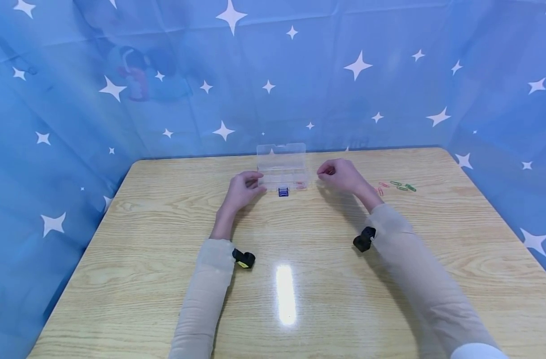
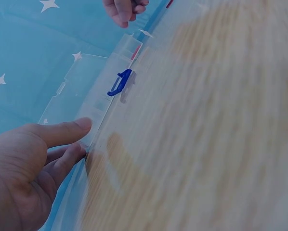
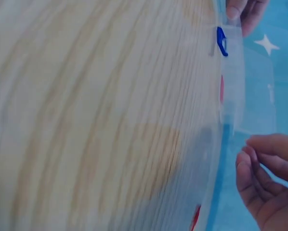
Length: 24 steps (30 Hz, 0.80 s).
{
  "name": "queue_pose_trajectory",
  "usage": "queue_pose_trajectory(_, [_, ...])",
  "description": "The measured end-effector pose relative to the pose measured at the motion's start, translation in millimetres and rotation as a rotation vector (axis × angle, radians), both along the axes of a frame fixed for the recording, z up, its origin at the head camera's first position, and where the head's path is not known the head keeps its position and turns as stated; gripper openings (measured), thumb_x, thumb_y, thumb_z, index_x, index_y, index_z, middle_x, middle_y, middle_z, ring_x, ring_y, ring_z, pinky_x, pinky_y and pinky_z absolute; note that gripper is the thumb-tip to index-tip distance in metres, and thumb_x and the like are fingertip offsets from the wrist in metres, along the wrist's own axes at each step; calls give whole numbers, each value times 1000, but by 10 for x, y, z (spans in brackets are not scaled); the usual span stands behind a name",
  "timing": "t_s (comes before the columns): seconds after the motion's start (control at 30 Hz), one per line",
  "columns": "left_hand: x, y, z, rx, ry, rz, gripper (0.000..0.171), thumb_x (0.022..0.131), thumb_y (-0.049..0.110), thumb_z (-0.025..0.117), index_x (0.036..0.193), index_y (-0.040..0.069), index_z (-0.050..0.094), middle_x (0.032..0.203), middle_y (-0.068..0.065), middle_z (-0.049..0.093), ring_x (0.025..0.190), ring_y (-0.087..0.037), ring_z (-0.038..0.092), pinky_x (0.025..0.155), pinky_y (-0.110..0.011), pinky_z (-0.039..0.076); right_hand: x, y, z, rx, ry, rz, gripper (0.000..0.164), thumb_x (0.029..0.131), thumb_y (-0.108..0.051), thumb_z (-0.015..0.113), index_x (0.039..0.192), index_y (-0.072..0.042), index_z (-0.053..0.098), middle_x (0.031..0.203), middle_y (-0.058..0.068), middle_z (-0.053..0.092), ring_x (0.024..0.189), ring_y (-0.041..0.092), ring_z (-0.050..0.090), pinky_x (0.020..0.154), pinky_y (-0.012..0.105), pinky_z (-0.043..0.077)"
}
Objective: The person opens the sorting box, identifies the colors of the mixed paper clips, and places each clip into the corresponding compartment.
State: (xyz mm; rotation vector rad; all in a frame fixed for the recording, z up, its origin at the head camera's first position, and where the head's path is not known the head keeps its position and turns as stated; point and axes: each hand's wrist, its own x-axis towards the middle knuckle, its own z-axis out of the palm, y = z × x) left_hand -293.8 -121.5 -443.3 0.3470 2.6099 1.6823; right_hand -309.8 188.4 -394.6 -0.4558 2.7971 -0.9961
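Observation:
A clear plastic compartment box (image 1: pixel 282 177) stands at the table's back edge, its lid (image 1: pixel 280 155) raised. A blue latch (image 1: pixel 283 192) hangs at its front, and pinkish-red paper clips (image 1: pixel 300 185) lie in its right end. My left hand (image 1: pixel 243 190) holds the box's left end, thumb (image 2: pixel 76 131) at the front. My right hand (image 1: pixel 342 175) hovers just right of the box, apart from it, fingers bent and fingertips close together. Nothing shows between them in the right wrist view.
Right of my right hand, red paper clips (image 1: pixel 382 187) and several green paper clips (image 1: pixel 403 186) lie loose on the wooden table (image 1: pixel 299 249). A blue star-patterned cloth (image 1: pixel 273 109) hangs behind the table. Small black cameras (image 1: pixel 244 259) sit on both wrists.

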Motion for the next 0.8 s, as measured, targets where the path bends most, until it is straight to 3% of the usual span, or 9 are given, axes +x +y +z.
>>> queue_pose_trajectory(0.3, [0, 11, -1, 2, 0, 0, 41, 90, 5, 76, 129, -3, 64, 138, -22, 57, 124, -32, 60, 104, -31, 52, 31, 321, -4, 3, -28, -24, 25, 102, -14, 59, 116, 4, 67, 105, 21, 68, 82, 32, 65, 65, 33, 55])
queue_pose_trajectory(0.57, [11, 0, 13, -6, -12, 1, 41, 91, 5, 76, 130, -2, 64, 138, -22, 57, 124, -32, 60, 104, -31, 52, 63, 570, -31, 52, -39, -32, 24, 100, -16, 62, 113, 3, 68, 102, 17, 68, 89, 29, 63, 71, 34, 53])
queue_pose_trajectory(0.8, [0, 0, 5, -15, -10, 3, 41, 91, 5, 75, 130, -3, 64, 138, -22, 57, 124, -32, 60, 104, -32, 53, 101, 705, -40, 88, -64, -35, 21, 98, -15, 66, 108, 4, 70, 98, 16, 68, 86, 27, 60, 68, 33, 49])
